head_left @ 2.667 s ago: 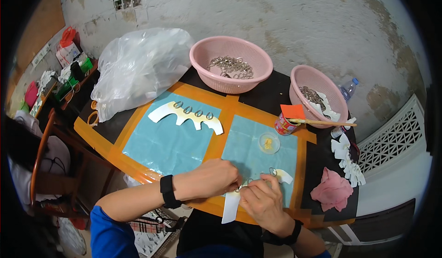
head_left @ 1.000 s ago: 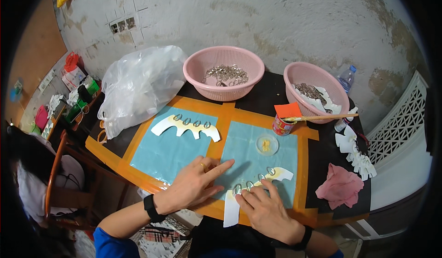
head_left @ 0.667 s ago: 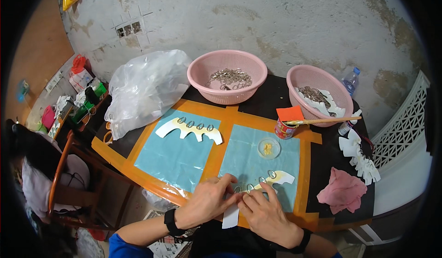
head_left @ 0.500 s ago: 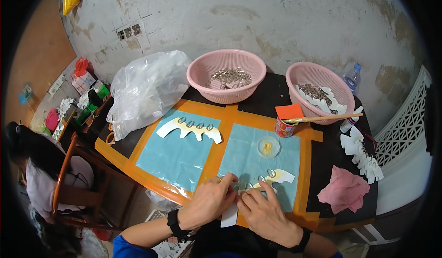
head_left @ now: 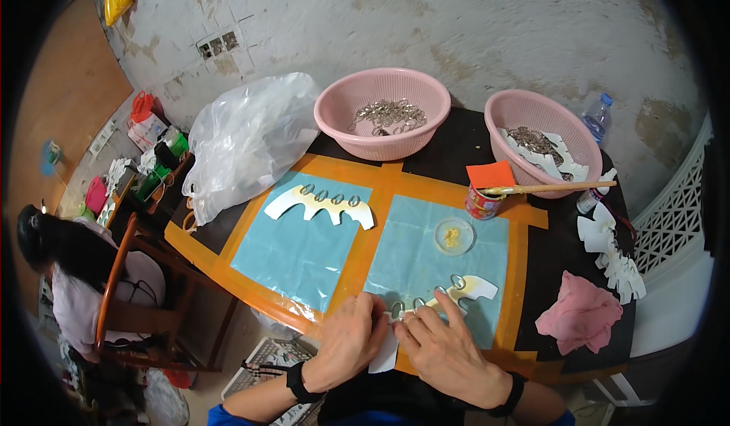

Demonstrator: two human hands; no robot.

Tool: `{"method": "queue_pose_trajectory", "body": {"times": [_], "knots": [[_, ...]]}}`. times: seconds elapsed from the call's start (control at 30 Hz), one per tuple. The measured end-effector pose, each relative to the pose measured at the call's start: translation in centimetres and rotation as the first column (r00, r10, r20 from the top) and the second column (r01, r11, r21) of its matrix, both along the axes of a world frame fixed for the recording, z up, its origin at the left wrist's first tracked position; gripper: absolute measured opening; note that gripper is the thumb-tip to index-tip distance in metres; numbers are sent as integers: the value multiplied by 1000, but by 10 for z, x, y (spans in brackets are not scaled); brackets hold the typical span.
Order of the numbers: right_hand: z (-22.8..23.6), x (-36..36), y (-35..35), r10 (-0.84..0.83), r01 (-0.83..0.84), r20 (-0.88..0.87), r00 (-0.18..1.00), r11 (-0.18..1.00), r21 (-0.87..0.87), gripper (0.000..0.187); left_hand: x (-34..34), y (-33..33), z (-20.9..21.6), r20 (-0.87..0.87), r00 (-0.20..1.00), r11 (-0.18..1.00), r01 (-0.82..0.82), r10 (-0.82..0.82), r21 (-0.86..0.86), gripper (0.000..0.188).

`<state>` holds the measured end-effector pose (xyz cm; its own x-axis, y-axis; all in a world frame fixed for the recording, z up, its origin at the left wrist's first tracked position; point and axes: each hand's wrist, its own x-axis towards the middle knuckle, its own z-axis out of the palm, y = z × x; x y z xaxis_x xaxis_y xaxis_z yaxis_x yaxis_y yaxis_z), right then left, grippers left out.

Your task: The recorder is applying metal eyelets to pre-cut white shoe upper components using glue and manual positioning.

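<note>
At the table's near edge, my left hand point(head_left: 351, 341) is closed in a pinch on the left part of a white scalloped piece point(head_left: 480, 286) with yellowish glue stains. My right hand point(head_left: 450, 354) grips the same piece along its middle, fingers bent and the index more stretched. Several metal rings point(head_left: 458, 281) stand along its upper edge; part of the piece is hidden under my fingers. A white flap point(head_left: 385, 356) hangs below my hands. A second scalloped piece point(head_left: 319, 207) with several rings lies on the left blue sheet point(head_left: 293, 262).
Beyond my hands are a clear dish point(head_left: 454, 237) with yellow paste, and a can point(head_left: 482, 205) with a brush point(head_left: 555, 188) across it. Pink baskets point(head_left: 382, 148) of rings stand behind. A plastic bag point(head_left: 247, 141) sits left, a pink cloth point(head_left: 579, 313) right. A person point(head_left: 114, 274) sits at far left.
The view has shifted slightly, so the table things appear a little farther right. Both hands stay on the same scalloped piece, with small finger movements.
</note>
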<state>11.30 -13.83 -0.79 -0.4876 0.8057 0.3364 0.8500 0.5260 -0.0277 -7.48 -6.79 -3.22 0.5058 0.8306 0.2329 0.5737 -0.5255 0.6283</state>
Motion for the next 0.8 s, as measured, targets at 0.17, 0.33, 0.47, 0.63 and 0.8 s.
{"method": "queue_pose_trajectory", "body": {"times": [0.17,0.33,0.47,0.63,0.8], "knots": [[2,0,2,18,-18,38,999,1000,-12,32,3,-4,0,3,999,999,-51,51,-7,21],[4,2,0,14,-9,65,998,997,-80,31,8,-5,1,36,997,997,-75,75,2,20],[6,2,2,28,-23,56,998,996,-84,30,6,-5,-3,37,995,995,-90,89,30,19],[8,2,2,31,-24,72,997,995,-95,29,6,-2,5,8,998,998,-65,65,3,20],[6,2,6,49,-48,46,998,999,-15,27,4,1,1,52,996,985,-80,72,155,20]]}}
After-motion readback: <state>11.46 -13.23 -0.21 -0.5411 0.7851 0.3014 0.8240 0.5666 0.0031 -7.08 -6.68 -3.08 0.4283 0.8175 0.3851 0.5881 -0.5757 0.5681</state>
